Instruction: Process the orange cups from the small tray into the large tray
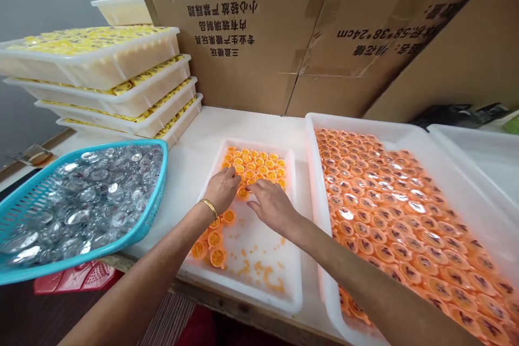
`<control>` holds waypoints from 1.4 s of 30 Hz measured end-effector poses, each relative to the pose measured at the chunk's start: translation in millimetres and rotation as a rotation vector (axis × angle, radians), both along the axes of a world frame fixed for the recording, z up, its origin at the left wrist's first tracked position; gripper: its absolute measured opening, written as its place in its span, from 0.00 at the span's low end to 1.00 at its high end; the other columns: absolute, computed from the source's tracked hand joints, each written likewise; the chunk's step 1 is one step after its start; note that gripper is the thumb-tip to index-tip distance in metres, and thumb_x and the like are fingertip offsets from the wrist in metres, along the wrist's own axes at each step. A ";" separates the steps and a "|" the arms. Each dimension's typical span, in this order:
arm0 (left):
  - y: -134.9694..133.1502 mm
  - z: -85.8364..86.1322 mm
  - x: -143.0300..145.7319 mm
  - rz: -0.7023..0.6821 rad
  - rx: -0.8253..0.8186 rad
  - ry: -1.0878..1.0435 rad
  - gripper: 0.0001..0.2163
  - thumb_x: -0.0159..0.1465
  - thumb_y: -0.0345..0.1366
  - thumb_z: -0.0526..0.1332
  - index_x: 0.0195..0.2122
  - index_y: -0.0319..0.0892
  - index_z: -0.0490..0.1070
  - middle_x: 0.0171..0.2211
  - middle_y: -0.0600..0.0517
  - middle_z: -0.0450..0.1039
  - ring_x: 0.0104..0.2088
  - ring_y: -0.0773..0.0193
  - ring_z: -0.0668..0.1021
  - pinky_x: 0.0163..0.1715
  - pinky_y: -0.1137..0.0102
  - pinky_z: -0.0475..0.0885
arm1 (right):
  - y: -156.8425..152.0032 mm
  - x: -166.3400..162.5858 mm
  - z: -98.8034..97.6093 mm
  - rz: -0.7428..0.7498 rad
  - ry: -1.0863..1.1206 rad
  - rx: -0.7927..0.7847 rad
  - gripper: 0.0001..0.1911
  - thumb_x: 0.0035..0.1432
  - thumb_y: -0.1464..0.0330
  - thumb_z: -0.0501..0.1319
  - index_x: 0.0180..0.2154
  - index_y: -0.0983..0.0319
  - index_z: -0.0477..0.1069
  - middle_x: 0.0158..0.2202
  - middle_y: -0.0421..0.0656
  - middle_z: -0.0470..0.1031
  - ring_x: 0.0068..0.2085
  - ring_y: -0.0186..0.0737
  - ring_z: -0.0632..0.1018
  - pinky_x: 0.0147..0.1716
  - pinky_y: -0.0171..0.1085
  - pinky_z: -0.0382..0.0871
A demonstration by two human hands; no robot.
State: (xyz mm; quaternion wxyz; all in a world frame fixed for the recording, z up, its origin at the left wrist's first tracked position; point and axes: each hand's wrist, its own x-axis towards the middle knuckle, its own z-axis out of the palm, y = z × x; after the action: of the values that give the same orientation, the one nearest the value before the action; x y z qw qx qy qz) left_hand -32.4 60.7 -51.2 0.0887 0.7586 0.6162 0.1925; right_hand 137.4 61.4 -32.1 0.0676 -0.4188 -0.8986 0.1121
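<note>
Both of my hands are over a small white tray (292, 259) of round orange cups (259, 162) filled with orange bits. Several cups stand packed together at its far end, and a few lie along its left side. My left hand (222, 190), with a gold bracelet (210, 207) at the wrist, has its fingers bent together at the near edge of the packed cups; what they pinch, if anything, is hidden. Close beside it, my right hand (271, 204) reaches to the same cups, fingers stretched forward and thumb apart. Loose orange bits (259, 271) lie on the tray's near floor.
To the right stands a large white tray (318, 173) of orange cups with clear, shiny tops. A blue basket (160, 189) of clear plastic lids is at left. Behind it rise stacked trays (138, 65) with yellow pieces. Cardboard boxes (259, 81) line the back.
</note>
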 end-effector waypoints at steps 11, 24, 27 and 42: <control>-64.7 21.7 0.9 0.262 -0.159 -0.830 0.07 0.60 0.36 0.55 0.27 0.40 0.65 0.29 0.50 0.73 0.30 0.64 0.77 0.30 0.69 0.71 | 4.4 -19.7 -8.2 0.026 -0.086 0.147 0.08 0.55 0.66 0.64 0.37 0.62 0.71 0.41 0.49 0.71 0.43 0.48 0.70 0.39 0.42 0.62; -95.8 20.3 22.8 0.309 -0.361 -1.520 0.15 0.54 0.35 0.66 0.42 0.38 0.70 0.26 0.55 0.72 0.28 0.68 0.77 0.29 0.73 0.70 | -13.8 -8.6 -12.7 0.044 -0.011 0.038 0.09 0.55 0.68 0.63 0.39 0.62 0.71 0.40 0.48 0.72 0.44 0.48 0.72 0.40 0.42 0.63; -102.2 18.1 23.3 0.314 -0.173 -1.211 0.18 0.55 0.33 0.65 0.47 0.41 0.68 0.29 0.54 0.74 0.30 0.66 0.77 0.33 0.70 0.71 | -16.7 -0.3 -10.5 0.020 0.031 -0.004 0.09 0.55 0.68 0.62 0.40 0.63 0.69 0.41 0.46 0.73 0.44 0.44 0.73 0.42 0.40 0.64; -110.2 17.5 33.0 0.262 -0.031 -0.891 0.00 0.57 0.31 0.62 0.30 0.42 0.72 0.28 0.55 0.72 0.29 0.68 0.73 0.32 0.72 0.68 | -48.9 31.0 3.1 -0.207 0.600 -0.497 0.08 0.53 0.67 0.60 0.36 0.60 0.64 0.38 0.41 0.70 0.30 0.32 0.74 0.32 0.36 0.71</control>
State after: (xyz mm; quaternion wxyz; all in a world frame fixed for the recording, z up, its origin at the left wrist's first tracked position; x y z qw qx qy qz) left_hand 0.6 -49.5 -33.7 0.3313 0.5162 0.6115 0.5000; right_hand 168.4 12.5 -29.0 0.2347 -0.4595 -0.7373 0.4360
